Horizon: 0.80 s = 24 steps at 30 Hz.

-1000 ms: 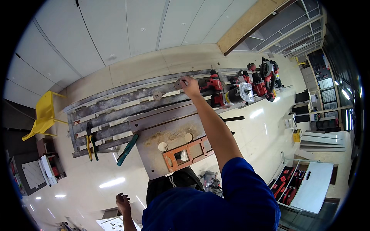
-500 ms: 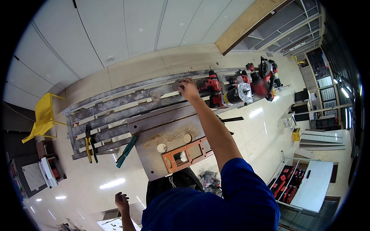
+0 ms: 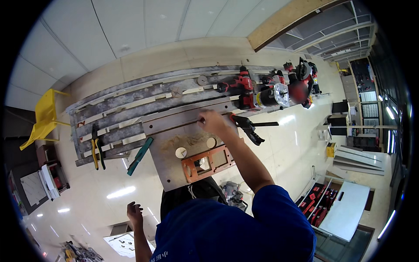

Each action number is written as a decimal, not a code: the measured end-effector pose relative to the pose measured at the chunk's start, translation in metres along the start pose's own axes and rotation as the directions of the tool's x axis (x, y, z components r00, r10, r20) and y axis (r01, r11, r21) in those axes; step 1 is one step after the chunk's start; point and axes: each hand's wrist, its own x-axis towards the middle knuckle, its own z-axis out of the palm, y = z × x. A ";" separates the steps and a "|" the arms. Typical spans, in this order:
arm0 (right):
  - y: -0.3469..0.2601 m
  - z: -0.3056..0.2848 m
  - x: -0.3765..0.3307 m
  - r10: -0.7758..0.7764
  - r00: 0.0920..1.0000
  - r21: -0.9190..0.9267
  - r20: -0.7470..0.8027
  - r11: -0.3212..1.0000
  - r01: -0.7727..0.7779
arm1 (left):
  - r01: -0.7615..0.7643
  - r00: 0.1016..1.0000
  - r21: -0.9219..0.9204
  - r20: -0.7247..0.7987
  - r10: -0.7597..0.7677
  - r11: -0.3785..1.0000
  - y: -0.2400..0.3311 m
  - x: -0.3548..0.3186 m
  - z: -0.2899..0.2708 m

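Note:
My right hand point(image 3: 211, 121) hovers over the far part of a grey-brown board point(image 3: 163, 172), fingers curled in and nothing visible in them. Sawdust point(image 3: 176, 143) lies on the board, beside two round holes point(image 3: 180, 153). Along its near edge sits an orange template point(image 3: 190, 169) with rectangular cut-outs. Two round discs, one point(image 3: 201, 80) farther off and one point(image 3: 176, 91) to its left, rest on the slatted metal bench point(image 3: 118, 118). Low on the left, away from the bench, my left hand point(image 3: 135, 213) hangs empty with its fingers apart.
Red-and-black power drills point(image 3: 242, 83), a trim router point(image 3: 273, 97) and a circular saw point(image 3: 301, 85) crowd the bench's right end. A black clamp point(image 3: 251, 126) juts from the board's right edge. Yellow-handled pliers point(image 3: 96, 150) and a green-handled tool point(image 3: 140, 156) lie left. A yellow chair point(image 3: 43, 115) stands beyond.
My right hand has drawn back from the far disc to above the board; that disc stays on the bench. The whole view has shifted slightly. My left hand still hangs low.

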 end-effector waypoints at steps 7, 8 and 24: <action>-0.014 0.004 -0.023 0.119 0.981 -0.096 -0.156 0.986 -0.135 | -0.019 1.000 0.024 0.014 0.019 1.000 0.011 0.013 0.006; -0.018 0.001 -0.023 0.128 0.982 -0.127 -0.136 0.981 -0.146 | -0.018 1.000 0.028 0.016 0.017 0.999 0.010 0.014 0.006; -0.048 0.008 -0.003 0.314 0.947 -0.052 -0.069 0.947 -0.318 | -0.032 0.999 0.016 0.019 0.031 0.999 -0.009 0.022 0.012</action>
